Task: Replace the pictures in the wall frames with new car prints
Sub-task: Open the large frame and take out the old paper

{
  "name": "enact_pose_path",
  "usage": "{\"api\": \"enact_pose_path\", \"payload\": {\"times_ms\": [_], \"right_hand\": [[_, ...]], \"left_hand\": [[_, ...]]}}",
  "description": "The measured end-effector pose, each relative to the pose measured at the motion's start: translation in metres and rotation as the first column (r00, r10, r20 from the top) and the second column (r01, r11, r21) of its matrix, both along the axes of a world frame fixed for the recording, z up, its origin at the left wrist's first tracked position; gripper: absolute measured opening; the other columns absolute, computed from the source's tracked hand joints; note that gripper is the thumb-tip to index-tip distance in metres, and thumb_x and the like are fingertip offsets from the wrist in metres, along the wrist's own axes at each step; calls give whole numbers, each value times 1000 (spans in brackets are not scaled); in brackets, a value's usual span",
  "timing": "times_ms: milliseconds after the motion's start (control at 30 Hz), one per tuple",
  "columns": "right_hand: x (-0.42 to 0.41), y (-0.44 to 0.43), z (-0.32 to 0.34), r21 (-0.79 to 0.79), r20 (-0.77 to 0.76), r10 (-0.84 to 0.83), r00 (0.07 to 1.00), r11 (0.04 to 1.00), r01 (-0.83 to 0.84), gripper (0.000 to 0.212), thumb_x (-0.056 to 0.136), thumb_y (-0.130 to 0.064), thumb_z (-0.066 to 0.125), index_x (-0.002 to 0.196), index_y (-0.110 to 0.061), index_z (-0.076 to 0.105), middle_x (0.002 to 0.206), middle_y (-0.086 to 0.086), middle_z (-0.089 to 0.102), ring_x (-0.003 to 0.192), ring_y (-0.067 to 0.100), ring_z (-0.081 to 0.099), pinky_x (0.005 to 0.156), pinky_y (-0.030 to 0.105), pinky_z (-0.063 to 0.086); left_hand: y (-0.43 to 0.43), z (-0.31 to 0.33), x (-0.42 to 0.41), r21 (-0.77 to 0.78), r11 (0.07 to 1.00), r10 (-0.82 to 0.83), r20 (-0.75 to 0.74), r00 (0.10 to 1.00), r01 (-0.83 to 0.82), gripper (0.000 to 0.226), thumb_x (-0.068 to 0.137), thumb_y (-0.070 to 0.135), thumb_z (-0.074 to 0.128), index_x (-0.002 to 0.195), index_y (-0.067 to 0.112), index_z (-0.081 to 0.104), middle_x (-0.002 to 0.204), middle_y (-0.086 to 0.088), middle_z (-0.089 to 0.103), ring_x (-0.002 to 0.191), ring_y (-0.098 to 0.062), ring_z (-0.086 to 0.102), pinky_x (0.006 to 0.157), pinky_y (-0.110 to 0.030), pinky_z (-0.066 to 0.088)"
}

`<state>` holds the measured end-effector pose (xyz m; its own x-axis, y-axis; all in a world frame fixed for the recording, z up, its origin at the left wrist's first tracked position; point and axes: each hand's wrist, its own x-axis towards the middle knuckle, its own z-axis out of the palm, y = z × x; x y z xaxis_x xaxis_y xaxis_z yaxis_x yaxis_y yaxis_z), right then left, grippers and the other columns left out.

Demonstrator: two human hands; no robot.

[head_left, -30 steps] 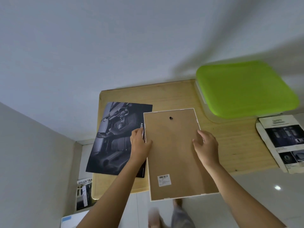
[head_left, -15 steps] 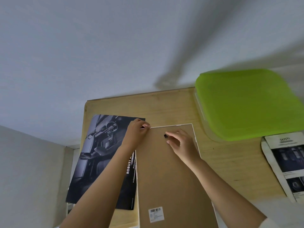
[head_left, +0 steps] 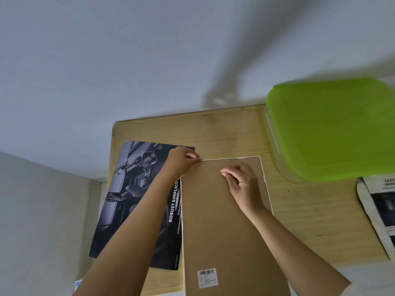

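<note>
Frame [head_left: 224,227] lay face-down on our table [head_left: 299,206]; our left hand [head_left: 181,160] pinched its top-left corner, right hand [head_left: 241,180] pressed curled on its backing.

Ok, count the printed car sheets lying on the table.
2 in view: the dark "Robust Simplicity" print left of the frame, and a "Safety" sheet at the table's right edge, cut off by the picture. Others may be hidden.

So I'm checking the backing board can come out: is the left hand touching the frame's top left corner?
Touching. The head view shows the left hand with its fingertips pinched on the top left corner of the frame, no gap.
</note>
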<state>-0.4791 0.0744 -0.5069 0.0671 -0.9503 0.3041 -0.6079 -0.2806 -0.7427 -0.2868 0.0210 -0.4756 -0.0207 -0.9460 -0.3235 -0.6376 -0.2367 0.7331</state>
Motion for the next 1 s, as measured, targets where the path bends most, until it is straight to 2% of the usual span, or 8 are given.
{"api": "enact_pose_path", "payload": {"times_ms": [133, 267, 433, 567, 733, 867, 1000], "right_hand": [[0, 1, 0, -8, 1, -26, 1000, 1000, 26, 20, 80, 9, 60, 82, -7, 71, 76, -5, 55, 76, 8, 51, 71, 10, 40], [1, 1, -2, -16, -12, -19, 1000, 1000, 18, 21, 79, 10, 61, 83, -7, 71, 76, -3, 56, 75, 11, 52, 70, 9, 39], [2, 0, -1, -25, -26, -13, 1000, 1000, 12, 19, 79, 9, 62, 83, -8, 71, 79, -9, 52, 75, 9, 51, 71, 7, 37], [3, 0, -1, -24, -28, -20, 999, 1000, 19, 20, 79, 10, 62, 83, -7, 71, 79, -9, 53, 75, 10, 52, 71, 7, 38], [3, 0, -1, -15, -14, -18, 1000, 1000, 18, 19, 80, 8, 61, 83, -7, 71, 78, -5, 55, 77, 7, 51, 71, 7, 38], [3, 0, -2, -11, 1, -11, 1000, 1000, 11, 19, 81, 7, 59, 84, -7, 71, 78, -6, 54, 75, 14, 55, 68, 14, 43], [3, -1, -2, -11, 5, -13, 1000, 1000, 13, 19, 81, 7, 60, 84, -7, 71, 78, -6, 54, 76, 12, 52, 69, 13, 41]], "left_hand": [[5, -2, 15, -45, 995, 89, 14, 996, -88, 12, 84, 14, 64, 84, 7, 74, 83, -1, 70, 70, 2, 54, 63, -4, 39], [20, -3, 32, -22, 995, 95, -46, 994, -96, 12, 86, 18, 65, 91, 10, 72, 85, 1, 66, 76, -3, 55, 70, -12, 41], [29, -10, 35, -48, 977, 206, -70, 976, -209, 11, 86, 17, 64, 91, 11, 72, 76, 8, 62, 67, -1, 53, 66, -15, 40], [38, -15, 37, -21, 954, 293, -162, 942, -300, 10, 86, 17, 65, 92, 16, 72, 83, 4, 67, 80, -9, 61, 77, -18, 46], [44, -17, 35, 4, 941, 330, -234, 914, -339, 12, 84, 14, 66, 95, 15, 70, 84, 4, 68, 76, -4, 60, 76, -15, 46], [44, -17, 33, 3, 937, 340, -243, 909, -350, 14, 85, 11, 66, 97, 13, 70, 86, 4, 68, 74, -1, 60, 74, -11, 47], [44, -19, 34, 6, 934, 346, -266, 900, -357, 13, 84, 9, 66, 96, 14, 70, 84, 6, 67, 75, -4, 60, 77, -16, 48]]}}
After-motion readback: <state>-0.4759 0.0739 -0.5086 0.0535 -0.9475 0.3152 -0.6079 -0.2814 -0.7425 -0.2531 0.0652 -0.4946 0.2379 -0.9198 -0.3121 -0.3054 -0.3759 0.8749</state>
